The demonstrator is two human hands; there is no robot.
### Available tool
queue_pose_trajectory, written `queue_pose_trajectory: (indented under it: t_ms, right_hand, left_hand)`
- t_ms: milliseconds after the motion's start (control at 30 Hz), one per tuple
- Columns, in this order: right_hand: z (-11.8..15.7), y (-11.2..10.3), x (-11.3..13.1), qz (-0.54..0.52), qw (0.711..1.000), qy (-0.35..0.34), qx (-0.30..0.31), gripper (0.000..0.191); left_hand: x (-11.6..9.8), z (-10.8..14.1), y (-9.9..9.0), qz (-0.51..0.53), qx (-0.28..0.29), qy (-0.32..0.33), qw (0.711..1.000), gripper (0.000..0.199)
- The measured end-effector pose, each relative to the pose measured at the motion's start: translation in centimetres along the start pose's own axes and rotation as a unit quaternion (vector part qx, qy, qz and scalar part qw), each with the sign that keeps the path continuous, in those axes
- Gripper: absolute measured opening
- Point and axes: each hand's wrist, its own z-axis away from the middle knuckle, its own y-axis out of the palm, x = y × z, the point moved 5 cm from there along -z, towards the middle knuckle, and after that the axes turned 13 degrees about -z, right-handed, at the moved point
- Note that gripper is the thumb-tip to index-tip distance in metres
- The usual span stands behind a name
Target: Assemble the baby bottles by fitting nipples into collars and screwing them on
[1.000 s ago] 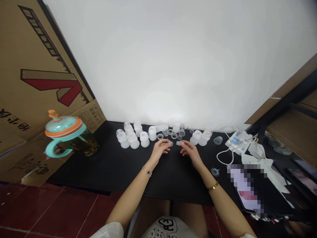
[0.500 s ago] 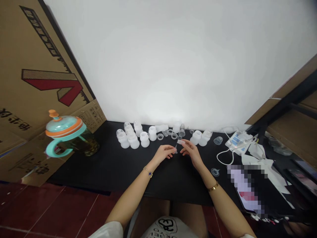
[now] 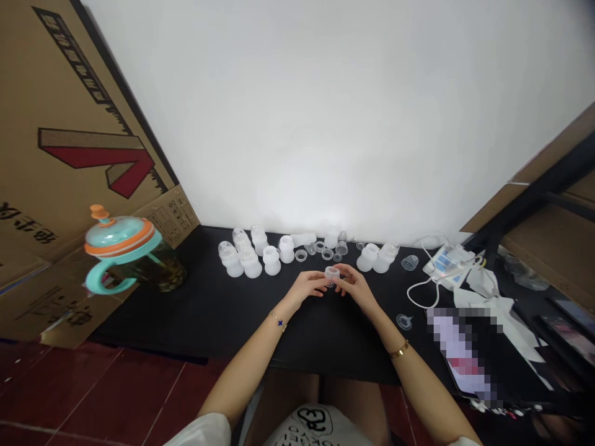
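In front of me, over the black table, my left hand and my right hand meet, both closed. Between them is a translucent bottle collar ring, gripped by my right hand. A clear bottle teat, pinched by my left fingers, is at the ring's underside; how far it sits inside is hidden. Just beyond the hands lie loose collar rings and clear caps. Another clear teat rests to the right of my right hand.
Several white baby bottles with clear caps stand at the left. Two bottles are at the right, beside a loose cap. A large teal-lidded jug, a white power strip with cable and a partly blurred tablet flank the work area.
My right hand has brought the collar ring down and left, onto the teat in my left fingers. The ring was apart and tilted above it before.
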Motion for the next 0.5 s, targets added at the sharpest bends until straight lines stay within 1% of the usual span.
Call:
queue_pose_trajectory:
  t_ms: [200, 300, 500]
  right_hand:
    - [-0.03, 0.02, 0.05, 0.017, 1.000, -0.002, 0.008, 0.046]
    - [-0.09, -0.09, -0.07, 0.024, 1.000, -0.005, 0.007, 0.046]
    - [-0.12, -0.09, -0.13, 0.031, 0.999, -0.011, 0.012, 0.048]
  left_hand:
    - [0.36, -0.11, -0.09, 0.098, 0.021, -0.014, 0.995, 0.044]
    - [0.46, -0.22, 0.01, 0.127, 0.028, -0.019, 0.991, 0.044]
    - [0.76, -0.51, -0.04, 0.166, 0.021, -0.017, 0.986, 0.046]
